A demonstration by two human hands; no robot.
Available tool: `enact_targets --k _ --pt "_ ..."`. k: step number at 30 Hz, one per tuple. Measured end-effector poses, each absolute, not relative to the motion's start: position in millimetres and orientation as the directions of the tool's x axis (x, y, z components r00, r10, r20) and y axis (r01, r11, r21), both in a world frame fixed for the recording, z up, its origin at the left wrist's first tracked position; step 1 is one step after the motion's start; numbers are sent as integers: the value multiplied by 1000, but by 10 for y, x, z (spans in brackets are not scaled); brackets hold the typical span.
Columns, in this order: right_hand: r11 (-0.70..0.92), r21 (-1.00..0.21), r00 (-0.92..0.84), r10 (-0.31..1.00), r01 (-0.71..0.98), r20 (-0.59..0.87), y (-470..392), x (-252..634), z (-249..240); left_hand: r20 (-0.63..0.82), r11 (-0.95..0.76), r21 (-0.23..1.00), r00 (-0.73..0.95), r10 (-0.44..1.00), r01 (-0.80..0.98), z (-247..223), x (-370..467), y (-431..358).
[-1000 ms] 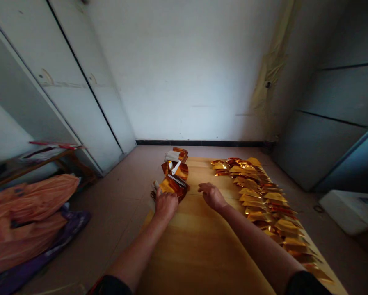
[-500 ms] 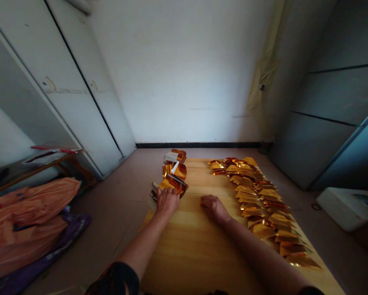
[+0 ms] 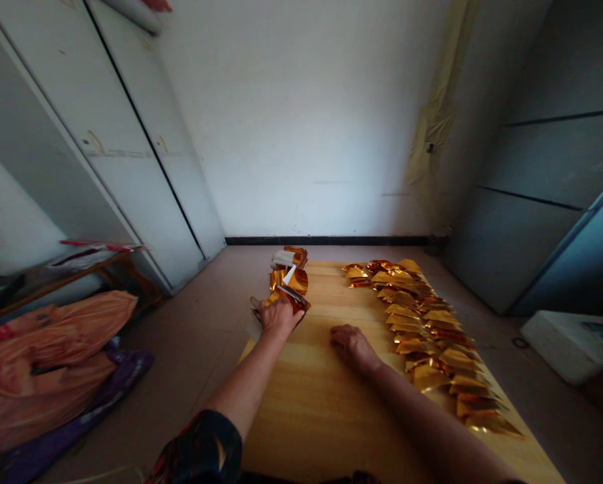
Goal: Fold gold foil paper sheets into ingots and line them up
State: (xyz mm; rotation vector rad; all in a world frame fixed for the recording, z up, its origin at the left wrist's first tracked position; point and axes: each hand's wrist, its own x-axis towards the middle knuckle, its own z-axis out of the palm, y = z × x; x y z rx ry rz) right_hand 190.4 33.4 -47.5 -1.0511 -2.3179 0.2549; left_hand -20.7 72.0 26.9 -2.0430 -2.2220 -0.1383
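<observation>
At the table's far left edge my left hand (image 3: 277, 316) lies over a pile of gold foil paper sheets (image 3: 297, 304). Its fingers bend down onto the sheets, and the fingertips are partly hidden. Two more loose bunches of gold foil paper (image 3: 296, 280), some showing pale backs, lie just beyond. My right hand (image 3: 352, 344) rests on the wooden table (image 3: 301, 403) with its fingers curled in and nothing visible in them. Right of that hand stand rows of folded gold foil paper pieces (image 3: 405, 323).
A white wall (image 3: 301, 134) rises behind the table. Tall cabinets (image 3: 144, 161) stand on the left, near orange plastic bags (image 3: 54, 356) and a low shelf (image 3: 104, 262). To the right are a grey cabinet (image 3: 548, 161) and a white box (image 3: 558, 343).
My left hand has shifted slightly up and forward on the gold foil paper, with the wrist turned. My right hand has stayed on the table. The view has tilted slightly.
</observation>
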Motion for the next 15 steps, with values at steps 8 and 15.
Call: enact_targets --k 8,15 --pt "659 -373 -526 749 653 403 252 1920 -435 21 96 -11 -96 995 995 197 -114 772" --pt "657 -373 -519 750 655 410 224 1919 -435 41 103 23 -104 994 994 381 -69 725"
